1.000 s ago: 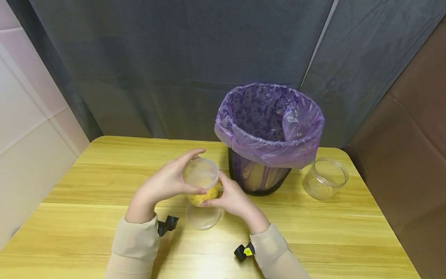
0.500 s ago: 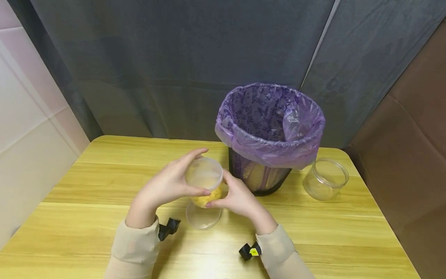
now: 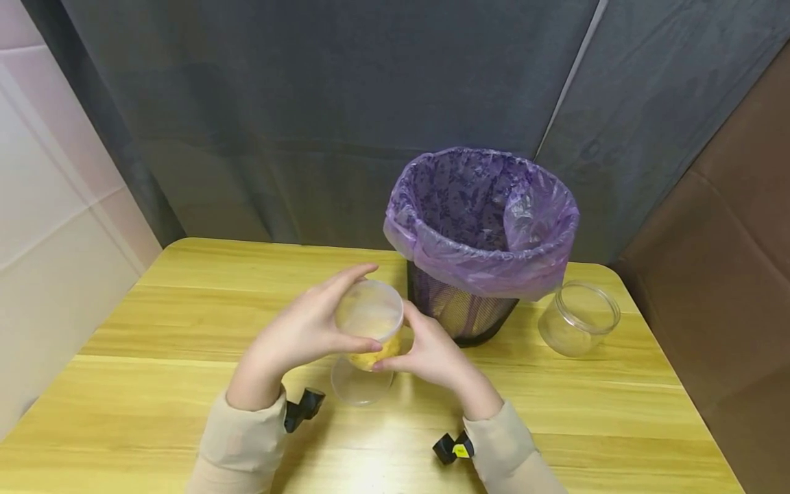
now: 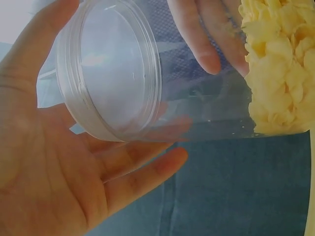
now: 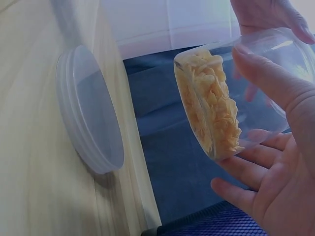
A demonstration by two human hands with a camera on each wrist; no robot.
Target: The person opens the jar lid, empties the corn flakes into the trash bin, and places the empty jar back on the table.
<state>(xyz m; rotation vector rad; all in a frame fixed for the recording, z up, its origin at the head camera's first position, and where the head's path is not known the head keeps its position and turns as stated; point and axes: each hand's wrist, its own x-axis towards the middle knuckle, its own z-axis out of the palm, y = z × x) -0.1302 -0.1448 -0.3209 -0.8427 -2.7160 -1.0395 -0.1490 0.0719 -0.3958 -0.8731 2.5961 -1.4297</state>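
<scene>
A clear plastic jar [image 3: 390,348] with a translucent lid [image 3: 369,309] on top is held above the table by both hands. Pale yellow flakes [image 4: 283,69] fill its bottom part. My left hand [image 3: 305,326] grips around the lid and upper rim, thumb at the front and fingers behind. Lower down, my right hand [image 3: 435,353] holds the jar's body from the right, its thumb across the front. Below the jar, a second round lid [image 5: 91,113] lies on the table, partly covered by the jar in the head view.
A mesh bin [image 3: 459,309] lined with a purple bag [image 3: 487,267] stands behind the right hand. Right of it is an open clear jar [image 3: 577,322] without a lid. The wooden table [image 3: 154,384] ends at a dark curtain [image 3: 296,137].
Both hands and the jar have shifted a little to the right, away from over the loose lid. The bin, the other jar and the loose lid stay where they were.
</scene>
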